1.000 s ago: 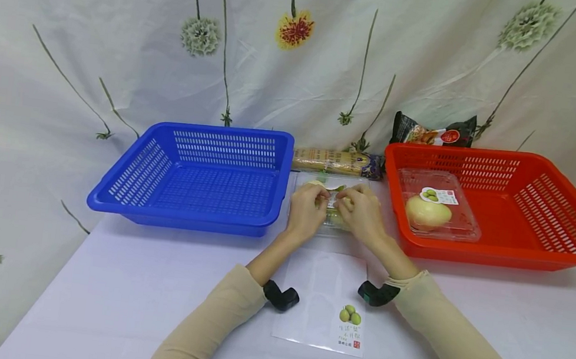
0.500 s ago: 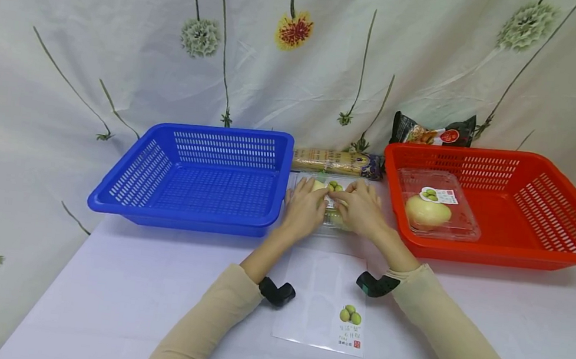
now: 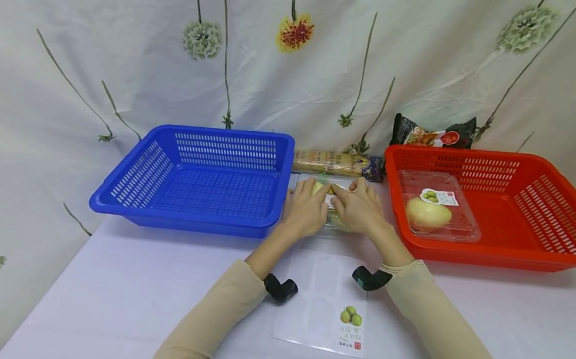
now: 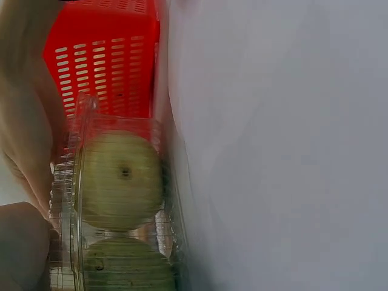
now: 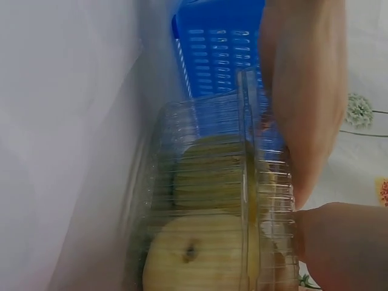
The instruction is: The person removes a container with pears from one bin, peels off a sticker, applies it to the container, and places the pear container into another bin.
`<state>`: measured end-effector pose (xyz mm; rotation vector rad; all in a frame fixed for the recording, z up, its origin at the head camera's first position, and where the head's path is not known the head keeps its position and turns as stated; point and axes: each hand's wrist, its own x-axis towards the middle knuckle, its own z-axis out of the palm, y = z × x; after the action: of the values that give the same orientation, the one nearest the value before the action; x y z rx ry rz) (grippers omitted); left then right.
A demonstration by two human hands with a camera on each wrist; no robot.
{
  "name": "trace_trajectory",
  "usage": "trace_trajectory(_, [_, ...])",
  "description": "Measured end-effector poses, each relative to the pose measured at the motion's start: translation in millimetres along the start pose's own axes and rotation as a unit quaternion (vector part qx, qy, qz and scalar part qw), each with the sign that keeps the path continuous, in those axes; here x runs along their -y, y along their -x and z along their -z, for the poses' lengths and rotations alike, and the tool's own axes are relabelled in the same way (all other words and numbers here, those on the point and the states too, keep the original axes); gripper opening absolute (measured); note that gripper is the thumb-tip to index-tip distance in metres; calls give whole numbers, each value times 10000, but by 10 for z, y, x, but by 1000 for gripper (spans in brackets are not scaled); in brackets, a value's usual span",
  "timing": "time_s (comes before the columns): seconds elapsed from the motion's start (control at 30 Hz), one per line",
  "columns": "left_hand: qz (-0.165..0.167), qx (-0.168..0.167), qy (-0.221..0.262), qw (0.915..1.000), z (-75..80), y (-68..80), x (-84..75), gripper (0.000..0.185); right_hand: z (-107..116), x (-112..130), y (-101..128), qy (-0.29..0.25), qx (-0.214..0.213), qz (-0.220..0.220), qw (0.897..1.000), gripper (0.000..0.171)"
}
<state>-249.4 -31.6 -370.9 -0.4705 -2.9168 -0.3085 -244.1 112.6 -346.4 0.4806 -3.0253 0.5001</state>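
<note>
A clear plastic clamshell box [image 3: 335, 225] lies between the two baskets, with pears [image 4: 121, 182] inside; two show in each wrist view. On its lid is a white label [image 3: 329, 201] with a green fruit print, partly covered by the fingers. My left hand [image 3: 307, 210] rests on the left part of the lid, fingers spread, its thumb side at the label. From the right, my right hand [image 3: 361, 210] presses on the label with extended fingers. The hands nearly meet over it, so the fingertip contact is partly hidden.
A blue basket [image 3: 187, 222] stands at left. At right, a red basket [image 3: 519, 253] holds another labelled clear box [image 3: 461, 226] with a pear. A noodle packet [image 3: 335, 163] and a black snack bag [image 3: 432, 134] lie behind. A label sheet [image 3: 320, 313] lies in front.
A second ago both hands pinched the label over the lid. Since then the label has come down onto the lid, and the fingers have straightened and spread over it.
</note>
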Motion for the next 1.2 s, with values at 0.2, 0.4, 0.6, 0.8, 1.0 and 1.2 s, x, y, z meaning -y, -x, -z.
trace_trajectory(0.2, [167, 164, -77, 9997, 18, -65, -19, 50, -27, -5, -35, 165, -56, -76, 9998, 45])
trace_trajectory(0.4, [285, 193, -71, 9994, 34, -103, -27, 49, -23, 5, -37, 94, -153, -117, 9998, 45])
trace_trajectory(0.6, [302, 174, -80, 9994, 25, -99, -40, 48, -72, -22, 38, -18, -474, 44, 9989, 42])
trace_trajectory(0.8, [154, -158, -66, 9997, -4, -46, -32, 47, -98, -42, 174, -79, -886, 349, 9954, 37])
trace_trajectory(1.0, [44, -634, 418, 9971, -22, -44, -13, 41, -112, -33, 342, 144, -1130, 806, 9902, 32])
trace_trajectory(1.2, [116, -630, 891, 9940, -49, -41, 16, 33, -135, -51, 520, -377, -1673, 1345, 9760, 19])
